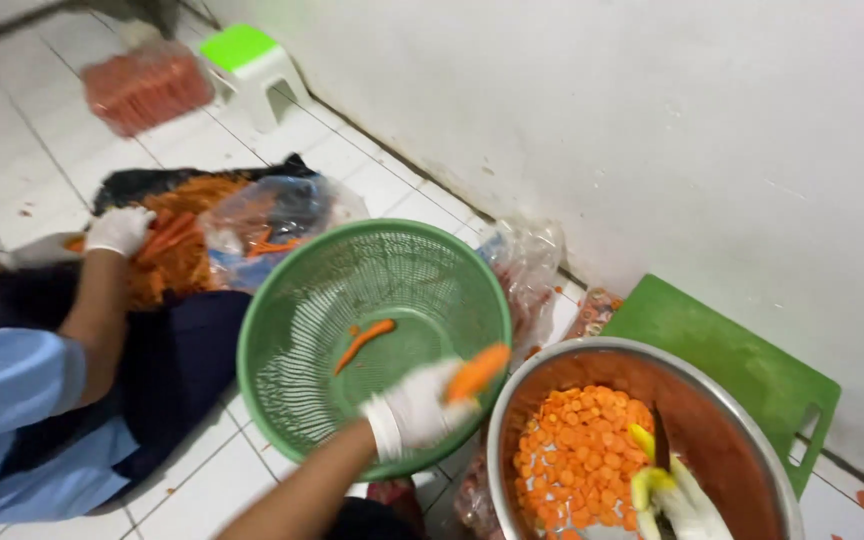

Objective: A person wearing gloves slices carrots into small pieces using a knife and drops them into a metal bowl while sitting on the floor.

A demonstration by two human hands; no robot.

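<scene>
My left hand, in a white glove, holds a peeled orange carrot over the near rim of a green plastic colander. One carrot strip lies inside the colander. My right hand, also gloved, grips a yellow-handled knife at the bottom right, inside a large metal bowl. The bowl holds a heap of round carrot slices.
A co-worker in a blue sleeve sits at left, a gloved hand on carrots in a dark bag. A clear plastic bag lies behind the colander. A green cutting board leans by the white wall. A green stool and a reddish bag stand farther back.
</scene>
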